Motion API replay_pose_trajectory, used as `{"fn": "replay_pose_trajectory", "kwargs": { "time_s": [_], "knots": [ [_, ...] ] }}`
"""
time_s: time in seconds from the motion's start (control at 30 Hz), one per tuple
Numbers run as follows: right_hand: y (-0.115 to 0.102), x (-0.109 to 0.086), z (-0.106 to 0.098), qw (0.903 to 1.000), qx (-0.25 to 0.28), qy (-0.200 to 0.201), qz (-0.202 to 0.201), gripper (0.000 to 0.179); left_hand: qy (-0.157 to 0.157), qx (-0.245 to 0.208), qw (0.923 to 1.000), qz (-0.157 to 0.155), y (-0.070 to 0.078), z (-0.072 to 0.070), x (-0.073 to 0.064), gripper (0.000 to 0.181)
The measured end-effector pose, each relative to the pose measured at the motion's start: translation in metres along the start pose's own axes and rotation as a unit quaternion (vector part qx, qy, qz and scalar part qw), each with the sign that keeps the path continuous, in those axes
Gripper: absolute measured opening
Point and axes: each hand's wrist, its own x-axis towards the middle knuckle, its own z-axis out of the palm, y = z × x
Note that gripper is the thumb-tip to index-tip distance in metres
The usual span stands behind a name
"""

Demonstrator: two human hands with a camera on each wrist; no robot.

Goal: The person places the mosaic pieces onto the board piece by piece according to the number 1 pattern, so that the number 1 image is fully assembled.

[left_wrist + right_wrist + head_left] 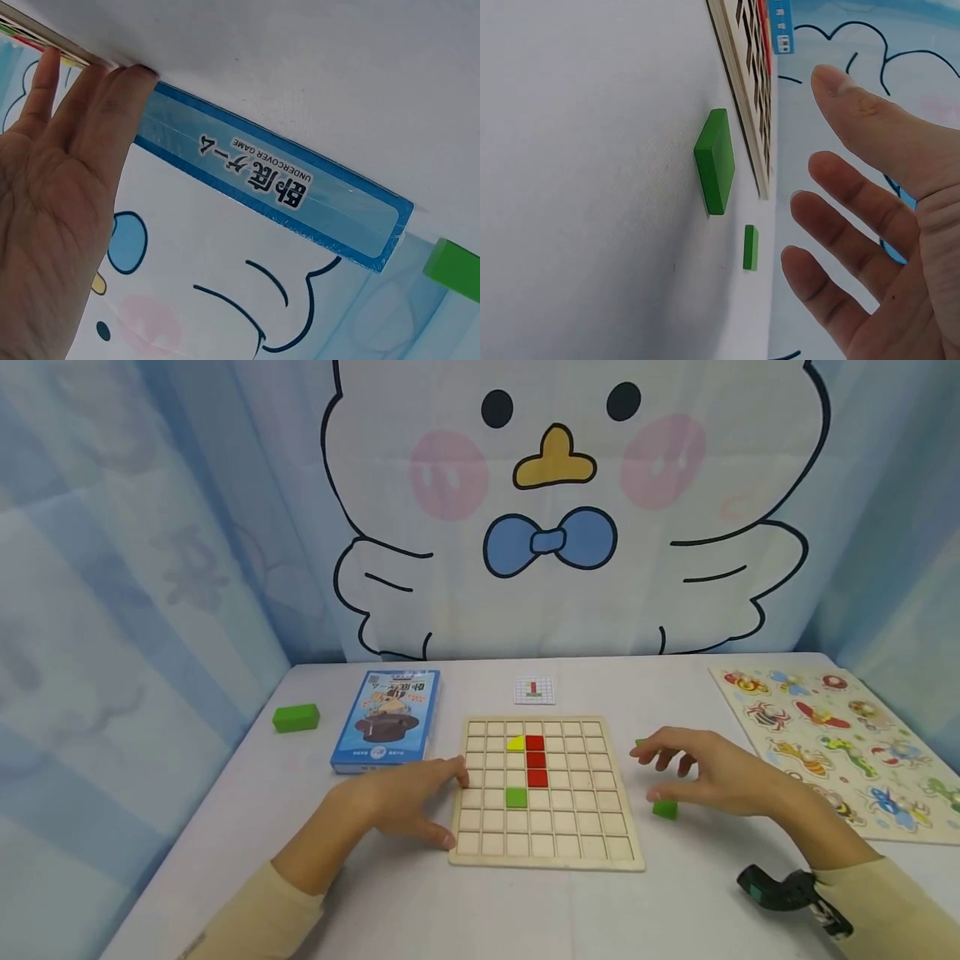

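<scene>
My left hand (405, 797) rests at the left edge of a wooden grid board (585, 822), its thumb and fingertips along the rim. In the left wrist view its fingers look straight. On the board lie a yellow piece (515, 744), a column of red squares (536, 759) and a green square (516, 797). To the right of the board, my right hand (708, 772) hovers with loosely bent fingers and nothing in its grasp. Below it lies a green block (718, 161); a second green block (751, 247) sits farther off, mostly hidden by the fingers in the head view.
A small pattern card (534, 690) lies behind the board. A blue game box (386, 718) stands at the left, with a green block (296, 718) beyond it. An insect picture board (847, 735) covers the right side. Curtains surround the table.
</scene>
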Motion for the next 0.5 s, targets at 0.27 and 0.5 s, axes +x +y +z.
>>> {"fn": "replay_pose_trajectory", "kwargs": {
  "time_s": [0.27, 0.5],
  "knots": [
    [0.002, -0.009, -0.002, 0.9992, 0.009, -0.025, 0.028, 0.041, 0.0, 0.001, 1.0, 0.003, 0.0, 0.0, -0.001, 0.066],
    [0.001, -0.016, -0.006, 0.9977, 0.008, -0.047, 0.048, 0.044, 0.002, 0.005, 1.0, 0.005, 0.0, 0.001, 0.001, 0.067]
  ]
}}
